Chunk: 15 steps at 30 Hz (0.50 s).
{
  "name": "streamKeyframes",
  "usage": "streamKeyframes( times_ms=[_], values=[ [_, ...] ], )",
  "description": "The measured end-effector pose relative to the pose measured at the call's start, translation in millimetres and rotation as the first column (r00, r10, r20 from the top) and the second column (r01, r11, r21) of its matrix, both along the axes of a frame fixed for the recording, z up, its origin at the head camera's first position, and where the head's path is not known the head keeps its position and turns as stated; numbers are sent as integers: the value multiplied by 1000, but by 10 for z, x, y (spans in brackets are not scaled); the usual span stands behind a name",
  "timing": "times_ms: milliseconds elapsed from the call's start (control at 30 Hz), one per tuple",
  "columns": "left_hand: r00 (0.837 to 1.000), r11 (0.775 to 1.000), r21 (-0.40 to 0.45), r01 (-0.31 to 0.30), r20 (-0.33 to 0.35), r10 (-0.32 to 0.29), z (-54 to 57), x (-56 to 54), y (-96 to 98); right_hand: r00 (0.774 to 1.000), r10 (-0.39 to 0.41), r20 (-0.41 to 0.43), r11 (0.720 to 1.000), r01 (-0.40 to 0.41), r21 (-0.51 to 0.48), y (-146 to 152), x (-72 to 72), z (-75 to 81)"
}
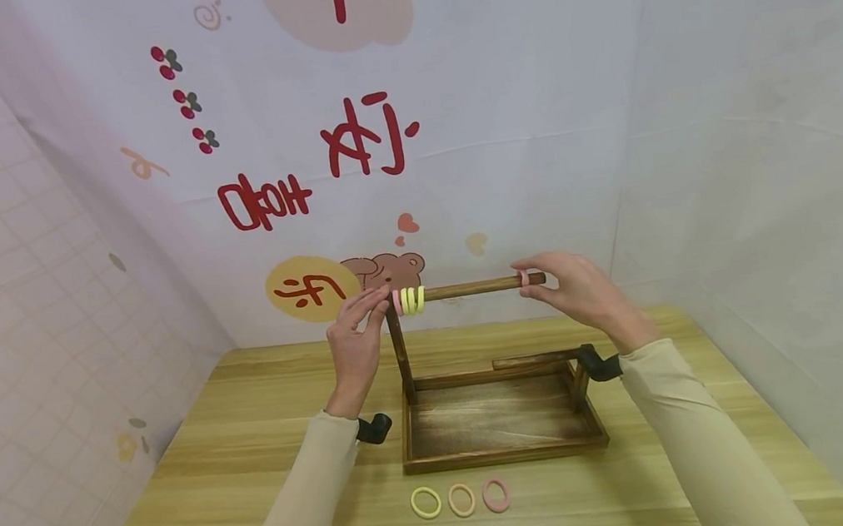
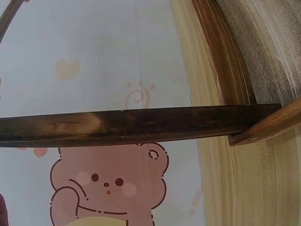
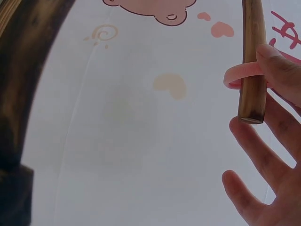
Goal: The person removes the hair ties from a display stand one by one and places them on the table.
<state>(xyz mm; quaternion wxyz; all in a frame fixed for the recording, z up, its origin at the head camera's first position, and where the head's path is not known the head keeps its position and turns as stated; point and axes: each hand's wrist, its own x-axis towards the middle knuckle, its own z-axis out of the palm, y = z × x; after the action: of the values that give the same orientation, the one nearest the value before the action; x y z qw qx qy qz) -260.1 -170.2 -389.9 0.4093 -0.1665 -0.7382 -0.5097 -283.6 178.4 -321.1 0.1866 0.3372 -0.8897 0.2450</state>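
Head view, stand: a dark wooden stand [image 1: 499, 419] sits on the light wood table [image 1: 260, 478], with a tray base, an upright post [image 1: 399, 348] at its left and a horizontal rod [image 1: 480, 287] running right from the top of the post.
Head view, bands on rod: 3 hair bands [image 1: 410, 300], 1 pink and 2 yellow, sit packed together at the rod's left end, just beside the post.
Head view, right hand: the right hand [image 1: 578, 289] is at the rod's free right end, thumb and forefinger pinching a pink hair band [image 1: 524, 278] that is looped around the rod near its tip.
Head view, left hand: the left hand [image 1: 356, 344] is raised beside the post, fingers straight and together, fingertips touching the rod's left end next to the 3 bands; it grips nothing.
Head view, table front: 3 loose bands lie in a row in front of the tray: yellow band [image 1: 426, 502], orange band [image 1: 461, 499], pink band [image 1: 496, 494], close but apart.
Head view, backdrop: a pale cloth [image 1: 499, 122] with red lettering and a cartoon bear hangs behind.
Left wrist view: the post [image 2: 131, 125] crosses the frame, joined to the tray wall [image 2: 225, 52]; the hand barely shows, so its grip cannot be told here.
Right wrist view: the pink hair band [image 3: 242, 75] encircles the rod [image 3: 252, 61] just short of its tip, pressed by a fingertip [image 3: 277, 63]; the other fingers [image 3: 256, 165] are spread and relaxed below the rod's end.
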Motion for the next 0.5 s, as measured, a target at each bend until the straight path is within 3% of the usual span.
streamKeyframes(
  times_ms=[500],
  values=[
    [1000,1000,-16,-15,9,15,-11,3,-7,1000,-21,16,1000,21,4,62,23,-7]
  ],
)
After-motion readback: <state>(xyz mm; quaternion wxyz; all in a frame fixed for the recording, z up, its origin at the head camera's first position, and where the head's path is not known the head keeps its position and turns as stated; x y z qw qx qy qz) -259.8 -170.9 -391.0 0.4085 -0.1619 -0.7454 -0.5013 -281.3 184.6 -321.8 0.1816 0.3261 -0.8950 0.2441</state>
